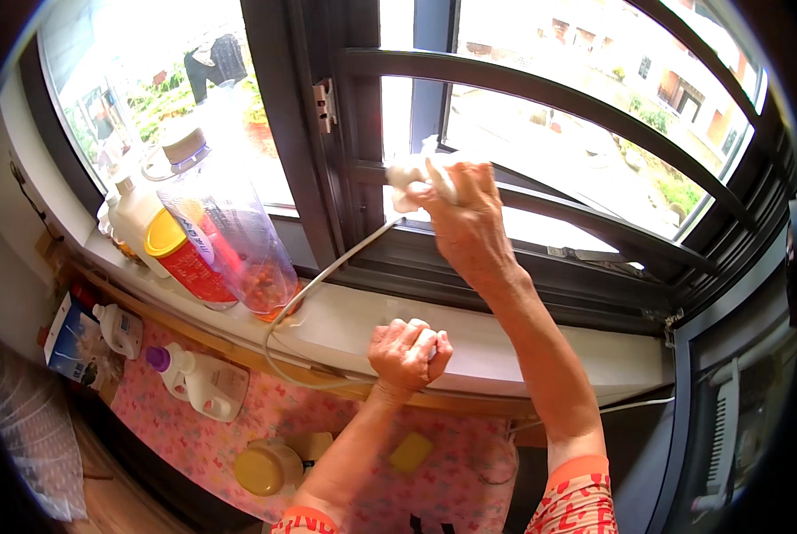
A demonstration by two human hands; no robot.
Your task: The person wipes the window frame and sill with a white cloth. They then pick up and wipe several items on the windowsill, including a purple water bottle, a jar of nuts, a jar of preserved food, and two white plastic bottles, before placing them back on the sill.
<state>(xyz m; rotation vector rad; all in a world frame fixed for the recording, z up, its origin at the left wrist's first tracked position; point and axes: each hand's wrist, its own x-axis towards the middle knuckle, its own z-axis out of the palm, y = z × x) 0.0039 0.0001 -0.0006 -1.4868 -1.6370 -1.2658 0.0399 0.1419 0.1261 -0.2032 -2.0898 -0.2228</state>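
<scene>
My right hand [471,227] is raised to the dark window bars [550,206], its fingers closed round a crumpled white cloth [406,180] that touches a bar. Lower down, my left hand [406,356] makes a fist over the front of the white sill [487,343]. A bit of something pale shows at its thumb side, too small to name. Between the hands and the bottles, a white cord [336,264] runs from the window frame down over the sill in a loop.
On the sill's left stand a large clear plastic bottle [229,222], a red can with a yellow lid [189,258] and a white bottle [136,209]. Below, a pink patterned cloth [318,414] bears a purple-capped white jug [207,383], a yellow-lidded jar [265,467] and a yellow sponge [411,452].
</scene>
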